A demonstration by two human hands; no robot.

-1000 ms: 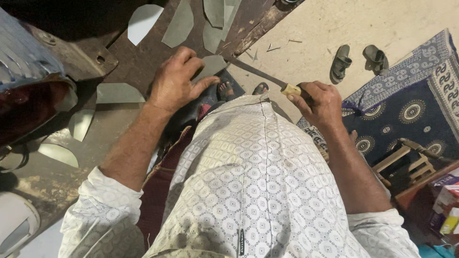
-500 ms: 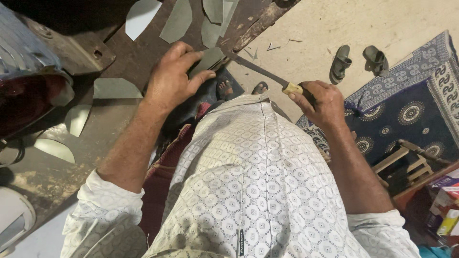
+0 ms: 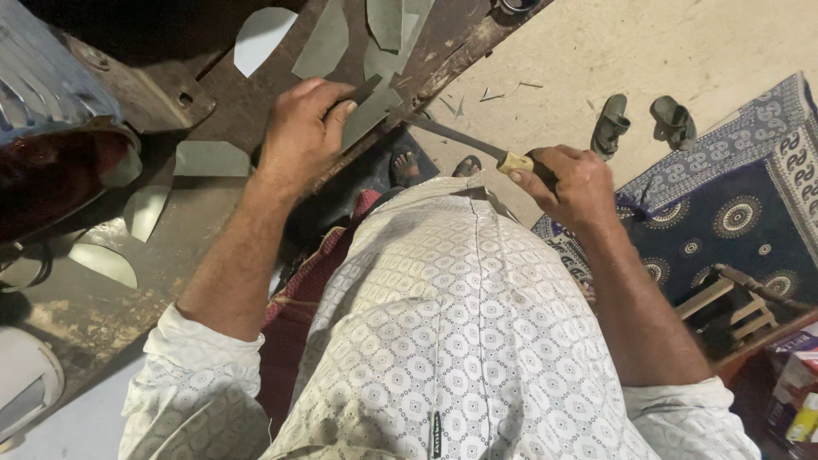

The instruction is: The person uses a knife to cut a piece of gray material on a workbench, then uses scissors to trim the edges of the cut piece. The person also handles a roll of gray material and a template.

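Left hand (image 3: 300, 136) pinches a grey sheet piece (image 3: 368, 109) at the bench edge; right hand (image 3: 573, 186) grips a file (image 3: 464, 141).

A flat grey cut-out piece (image 3: 371, 109) is lying tilted over the bench edge, pinned under the left fingers (image 3: 328, 115). A long dark file (image 3: 460, 140) is slanting from the right fingers (image 3: 545, 183) toward it.

A dark, worn workbench (image 3: 230, 111) carries several pale grey cut sheet pieces (image 3: 211, 158).
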